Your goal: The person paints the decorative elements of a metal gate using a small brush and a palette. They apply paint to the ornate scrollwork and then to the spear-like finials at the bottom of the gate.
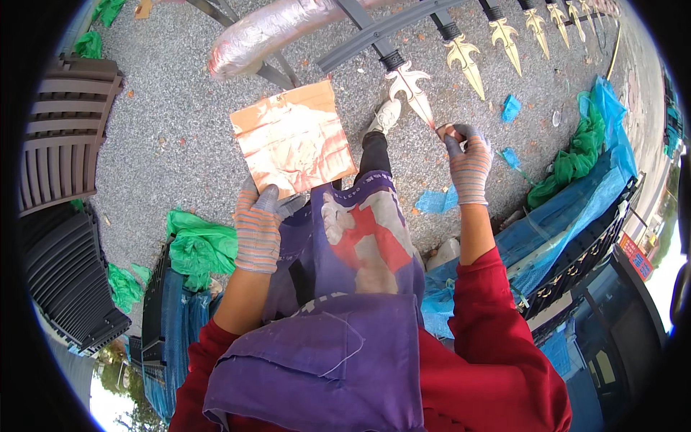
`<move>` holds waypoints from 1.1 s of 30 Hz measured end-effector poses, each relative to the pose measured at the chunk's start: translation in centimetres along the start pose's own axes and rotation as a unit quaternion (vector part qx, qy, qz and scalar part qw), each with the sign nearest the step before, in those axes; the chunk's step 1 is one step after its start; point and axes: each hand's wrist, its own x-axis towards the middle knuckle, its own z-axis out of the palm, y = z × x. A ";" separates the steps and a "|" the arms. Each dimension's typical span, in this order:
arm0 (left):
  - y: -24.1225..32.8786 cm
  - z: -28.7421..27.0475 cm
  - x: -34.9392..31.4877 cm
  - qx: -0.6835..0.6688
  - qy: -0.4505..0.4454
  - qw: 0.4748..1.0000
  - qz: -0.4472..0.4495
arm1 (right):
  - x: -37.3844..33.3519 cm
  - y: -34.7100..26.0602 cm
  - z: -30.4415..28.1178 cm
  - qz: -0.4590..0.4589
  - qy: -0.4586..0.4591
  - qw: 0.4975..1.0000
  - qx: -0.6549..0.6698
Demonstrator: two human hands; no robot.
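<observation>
My left hand (pixel 259 227), in a striped knit glove with grey fingers, grips the lower edge of a creased, shiny orange-brown sheet (pixel 291 137). The sheet is held up in front of my legs, and what is beneath it is hidden. My right hand (pixel 470 162), gloved alike, is closed in a pinch at the tip of the nearest spear-shaped finial (pixel 410 90). A small brownish bit shows between its fingers, too small to name. That finial is pale gold and ends a dark metal fence bar (pixel 363 32). More gold finials (pixel 464 65) line the same fence to the right.
A plastic-wrapped roll (pixel 266 36) lies across the fence frame. Dark slatted panels (pixel 65 137) stand at the left. Green plastic (pixel 201 248) and blue netting (pixel 554 223) cover stacked panels on both sides. Scraps of blue plastic (pixel 435 200) lie on the grey ground.
</observation>
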 end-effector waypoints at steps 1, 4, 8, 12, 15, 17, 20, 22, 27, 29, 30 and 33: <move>0.1 0.3 -0.2 0.001 0.005 1.000 -0.001 | 1.1 -1.5 0.7 -0.055 0.048 0.997 0.023; 0.8 1.1 -0.6 -0.015 0.002 1.000 0.000 | 2.0 -1.6 2.4 -0.092 0.044 0.995 -0.021; 0.9 0.8 -0.8 -0.019 0.017 1.000 -0.003 | -1.1 1.9 1.4 0.082 0.023 0.996 0.008; 0.1 -0.1 -0.3 -0.023 0.009 1.000 0.000 | 2.6 -4.2 1.9 -0.054 0.092 0.994 0.039; 0.4 0.7 -0.6 -0.012 0.011 1.000 0.015 | 4.7 -7.2 4.4 -0.097 0.044 0.994 -0.024; 0.7 0.8 -0.6 -0.018 0.012 0.999 0.025 | 1.8 -7.3 5.4 -0.120 0.012 0.990 -0.067; 1.0 1.1 -1.1 -0.031 0.022 0.999 0.027 | -0.4 -6.0 4.0 -0.084 -0.028 0.996 0.000; 1.1 0.8 -0.9 -0.018 0.033 0.999 0.019 | 0.8 -6.6 3.0 -0.083 0.021 0.996 0.027; 0.8 0.6 -0.9 -0.020 0.018 1.000 0.005 | 2.6 -8.0 5.0 -0.118 0.011 0.991 -0.055; 0.7 0.9 -1.0 -0.024 0.022 0.999 0.008 | 0.3 -7.3 4.1 -0.097 -0.055 0.991 -0.069; 0.8 0.7 -0.9 -0.026 0.015 0.999 0.011 | 0.0 -6.7 3.5 -0.078 -0.042 0.995 -0.054; 1.0 0.7 -0.9 -0.035 0.000 0.999 0.006 | 2.8 -5.7 2.1 -0.065 0.064 0.996 0.019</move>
